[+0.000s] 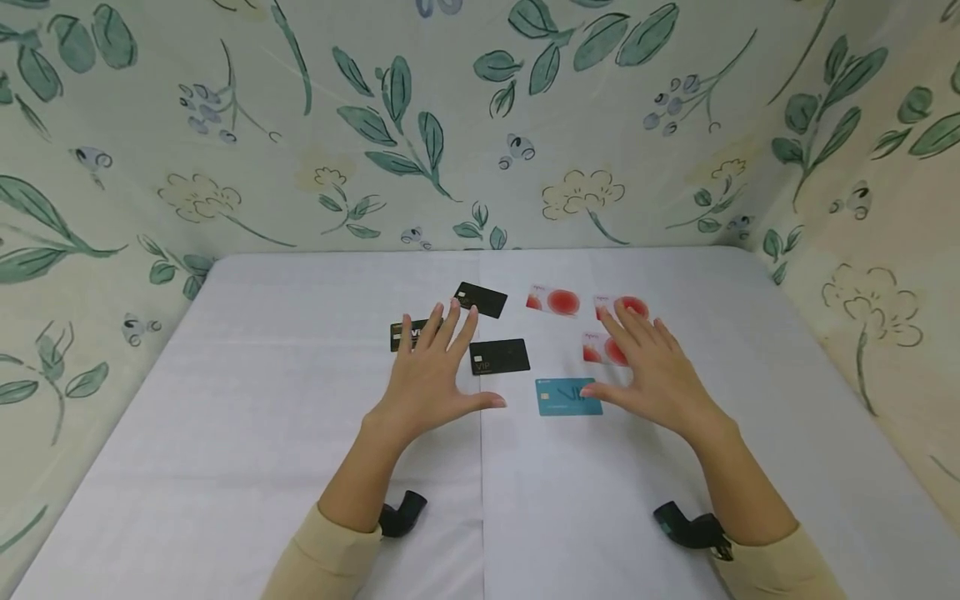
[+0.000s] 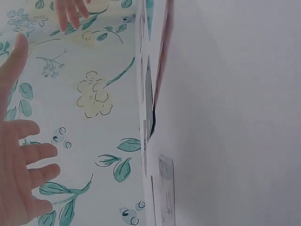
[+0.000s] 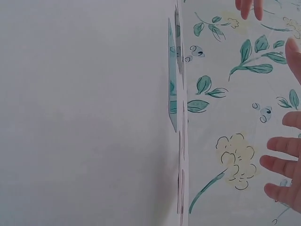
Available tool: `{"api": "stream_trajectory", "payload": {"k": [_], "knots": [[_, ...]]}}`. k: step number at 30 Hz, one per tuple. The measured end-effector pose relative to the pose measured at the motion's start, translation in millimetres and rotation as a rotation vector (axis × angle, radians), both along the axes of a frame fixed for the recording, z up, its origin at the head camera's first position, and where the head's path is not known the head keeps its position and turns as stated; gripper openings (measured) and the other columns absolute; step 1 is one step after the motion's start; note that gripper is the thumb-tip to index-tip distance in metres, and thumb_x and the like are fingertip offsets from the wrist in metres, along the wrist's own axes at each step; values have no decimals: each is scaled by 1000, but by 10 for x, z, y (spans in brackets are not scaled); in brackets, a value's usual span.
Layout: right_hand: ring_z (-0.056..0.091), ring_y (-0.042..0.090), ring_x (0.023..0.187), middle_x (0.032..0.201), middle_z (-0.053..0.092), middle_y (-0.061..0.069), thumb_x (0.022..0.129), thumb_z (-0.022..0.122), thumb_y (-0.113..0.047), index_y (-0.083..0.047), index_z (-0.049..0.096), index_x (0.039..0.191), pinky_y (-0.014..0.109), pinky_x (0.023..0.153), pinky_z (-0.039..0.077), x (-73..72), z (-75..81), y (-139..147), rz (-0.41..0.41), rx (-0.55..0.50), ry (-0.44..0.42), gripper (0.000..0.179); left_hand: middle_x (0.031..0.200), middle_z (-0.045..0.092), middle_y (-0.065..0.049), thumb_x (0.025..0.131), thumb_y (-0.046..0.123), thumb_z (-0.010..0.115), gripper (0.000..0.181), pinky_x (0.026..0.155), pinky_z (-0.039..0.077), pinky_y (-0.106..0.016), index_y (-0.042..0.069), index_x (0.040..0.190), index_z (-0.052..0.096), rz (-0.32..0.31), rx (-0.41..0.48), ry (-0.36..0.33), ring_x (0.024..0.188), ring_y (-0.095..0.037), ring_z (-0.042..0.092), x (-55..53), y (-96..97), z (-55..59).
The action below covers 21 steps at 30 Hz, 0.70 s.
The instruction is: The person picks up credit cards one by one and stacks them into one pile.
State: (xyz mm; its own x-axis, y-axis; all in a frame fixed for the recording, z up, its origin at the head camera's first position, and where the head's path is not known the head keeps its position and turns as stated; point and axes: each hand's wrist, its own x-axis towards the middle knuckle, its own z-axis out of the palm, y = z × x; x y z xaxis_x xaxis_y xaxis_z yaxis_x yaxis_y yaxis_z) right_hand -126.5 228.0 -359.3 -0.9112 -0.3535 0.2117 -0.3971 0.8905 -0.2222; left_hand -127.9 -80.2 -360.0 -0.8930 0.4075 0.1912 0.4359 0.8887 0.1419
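Note:
My left hand point(image 1: 426, 382) is held with fingers straight and spread over a black card point(image 1: 400, 337), partly covering it. Just beyond its fingertips lies another black card point(image 1: 486, 301), and a third black card point(image 1: 501, 357) marked VIP is beside it. With fingers likewise extended, my right hand point(image 1: 660, 379) overlaps two red-and-white cards point(image 1: 635, 307) and the edge of a blue VIP card point(image 1: 557, 398). A further red-and-white card point(image 1: 553, 301) lies to their left. Both wrist views show the hands, left point(image 2: 21, 174) and right point(image 3: 288, 162), raised above the tabletop and holding nothing.
All the cards lie flat on a white-covered table point(image 1: 225, 400) with a lengthwise crease. Floral cloth point(image 1: 450, 125) hangs behind and at both sides. A black device point(image 1: 403, 514) sits at the left wrist, another point(image 1: 686, 527) at the right.

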Motion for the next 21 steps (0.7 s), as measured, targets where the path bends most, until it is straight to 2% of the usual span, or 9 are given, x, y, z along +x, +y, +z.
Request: {"api": "stream_trajectory", "payload": {"k": [6, 10, 15, 18, 21], "knots": [[45, 38, 120, 135, 47, 19, 67, 81, -46, -13, 34, 147, 60, 94, 38, 4, -43, 38, 55, -69, 61, 98, 155, 24, -5, 71, 78, 55, 107, 112, 6, -58, 18, 152, 19, -18, 79, -23, 142, -26, 25, 7, 54, 19], [48, 34, 113, 126, 51, 18, 68, 83, -36, -12, 41, 143, 55, 84, 48, 14, -87, 77, 79, -149, 18, 89, 152, 33, -5, 71, 75, 59, 105, 112, 17, -53, 16, 151, 23, -55, 162, -40, 137, -25, 35, 8, 122, 26], [49, 28, 106, 119, 53, 15, 71, 83, -31, -11, 42, 142, 49, 77, 53, -7, -155, 113, 104, -277, -82, 84, 147, 42, -2, 71, 71, 64, 101, 107, 30, -48, 14, 147, 33, -82, 249, -82, 131, -24, 44, 12, 201, 34], [49, 22, 93, 105, 54, 12, 71, 83, -26, -9, 45, 140, 38, 70, 53, -35, -195, 133, 132, -332, -89, 81, 142, 48, -4, 70, 69, 67, 98, 104, 34, -49, 12, 145, 39, -83, 286, -105, 128, -25, 46, 13, 245, 33], [46, 20, 83, 95, 52, 9, 70, 84, -19, -6, 47, 138, 30, 63, 48, -61, -232, 155, 174, -383, -74, 78, 135, 55, -7, 70, 64, 70, 93, 100, 40, -47, 12, 142, 43, -66, 345, -132, 123, -25, 52, 22, 292, 25]]}}
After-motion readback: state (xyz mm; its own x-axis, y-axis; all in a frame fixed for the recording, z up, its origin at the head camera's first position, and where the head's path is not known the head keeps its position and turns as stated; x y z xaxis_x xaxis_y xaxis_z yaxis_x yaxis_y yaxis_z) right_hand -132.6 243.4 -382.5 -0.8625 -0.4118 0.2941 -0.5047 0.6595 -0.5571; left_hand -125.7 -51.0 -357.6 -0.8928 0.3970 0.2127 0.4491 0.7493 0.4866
